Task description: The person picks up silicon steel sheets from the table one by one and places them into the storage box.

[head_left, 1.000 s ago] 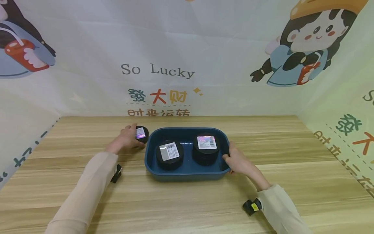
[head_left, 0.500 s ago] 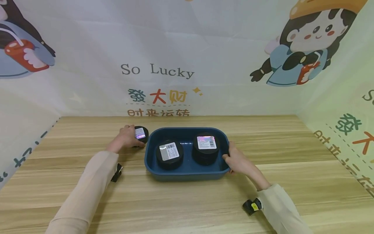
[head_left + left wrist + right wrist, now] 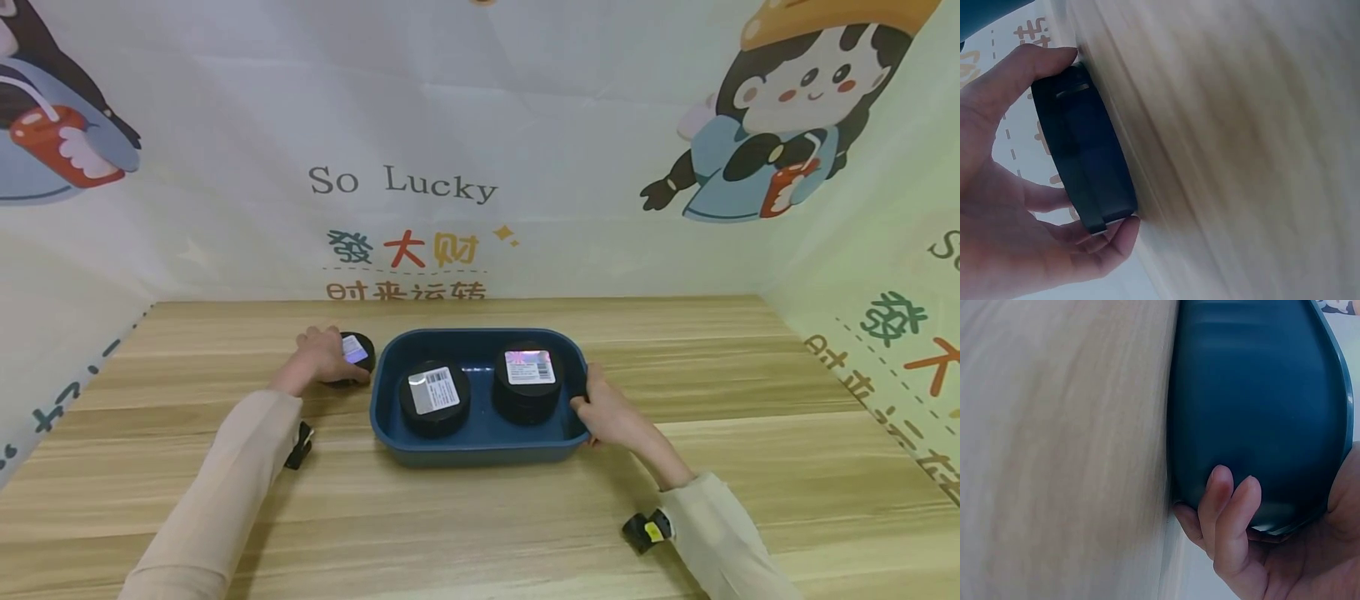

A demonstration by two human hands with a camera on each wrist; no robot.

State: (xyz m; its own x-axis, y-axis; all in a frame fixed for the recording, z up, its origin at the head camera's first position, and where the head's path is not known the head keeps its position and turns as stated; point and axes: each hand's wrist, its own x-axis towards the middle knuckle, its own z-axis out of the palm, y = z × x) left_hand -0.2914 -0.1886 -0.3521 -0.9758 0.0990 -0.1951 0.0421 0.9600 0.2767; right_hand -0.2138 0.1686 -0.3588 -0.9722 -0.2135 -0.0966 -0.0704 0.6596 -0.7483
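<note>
My left hand (image 3: 318, 360) grips a round black container (image 3: 360, 348) with a white label on top, just left of the blue basin. In the left wrist view, thumb and fingers clasp opposite sides of this container (image 3: 1088, 150), close to the tabletop; whether it fully touches the wood I cannot tell. With my right hand (image 3: 609, 410) I hold the right end of the blue basin (image 3: 480, 456), fingers curled about its wall, as the right wrist view confirms. Inside the basin sit a labelled round black container (image 3: 435, 421) at left and a taller black stack (image 3: 528, 404) at right.
The basin stands on a wood-grain table (image 3: 465, 533). A printed cloth backdrop (image 3: 570, 183) rises behind the table and along both sides. Each sleeve has a small black device (image 3: 647, 532) at the wrist.
The left hand and its black container have shifted slightly left and nearer to me, widening the gap to the basin. The right hand and basin stay in place.
</note>
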